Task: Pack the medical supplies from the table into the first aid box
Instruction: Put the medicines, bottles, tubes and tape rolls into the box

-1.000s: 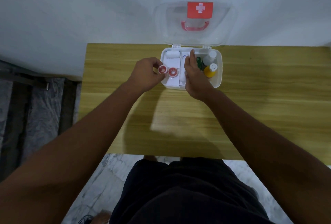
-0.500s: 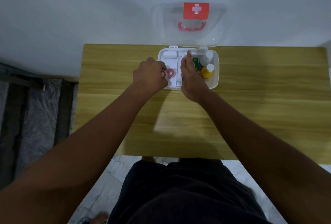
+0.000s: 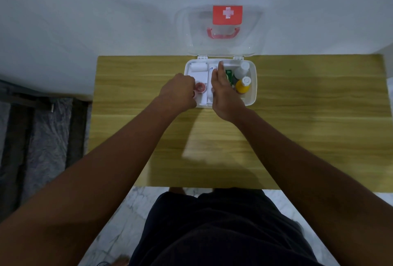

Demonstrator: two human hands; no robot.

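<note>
Packing looks nearly finished. First aid box (image 3: 253, 87) sits open on the table (image 3: 297, 127), lid leaning on the wall. Inside: white roll (image 3: 198, 67), red tape roll (image 3: 200, 88), white bottle (image 3: 242, 70), yellow bottle (image 3: 243, 85). Left hand (image 3: 179, 93) is curled at the box's left edge; what it grips, cannot tell. Right hand (image 3: 223, 93) lies flat, fingers extended over the middle, grasping nothing visible. No loose supplies seen on the table; closing the lid remains.

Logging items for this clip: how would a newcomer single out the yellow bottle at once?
Find the open white first aid box at the table's far edge. In its right-hand part, beside the right hand, stand two bottles. The yellow bottle is the nearer one, the only yellow-bodied item, white-capped.
</note>
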